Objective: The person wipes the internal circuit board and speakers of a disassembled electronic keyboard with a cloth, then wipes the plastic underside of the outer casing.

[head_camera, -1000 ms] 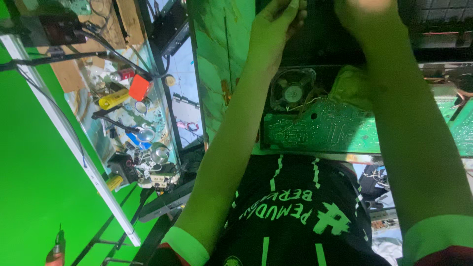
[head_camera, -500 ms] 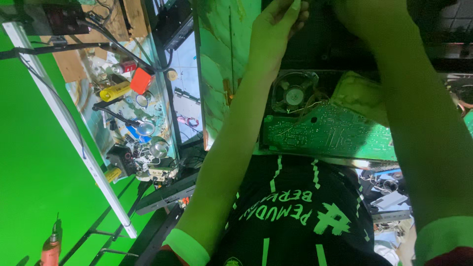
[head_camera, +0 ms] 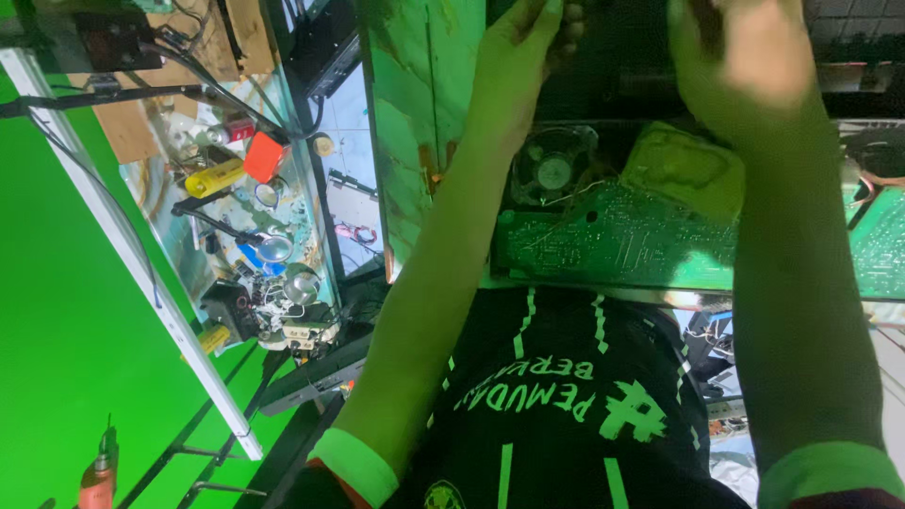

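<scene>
Head view: both the left hand [head_camera: 523,47] and the blurred right hand [head_camera: 731,57], grips indiscernible, are pressed against a dark chassis [head_camera: 613,71], so the green circuit board [head_camera: 613,240] could be knocked.

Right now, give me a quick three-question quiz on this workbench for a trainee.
1. True or false: the small round fan sits next to the left end of the green circuit board.
2. Which of these lies on the glass shelf? A: a yellow tool. B: a banana. C: a shoe.
3. Fill in: the left hand and the right hand both reach past the circuit board toward the ___ edge of the picture.
Key: 1 true; 2 A; 3 top.
</scene>
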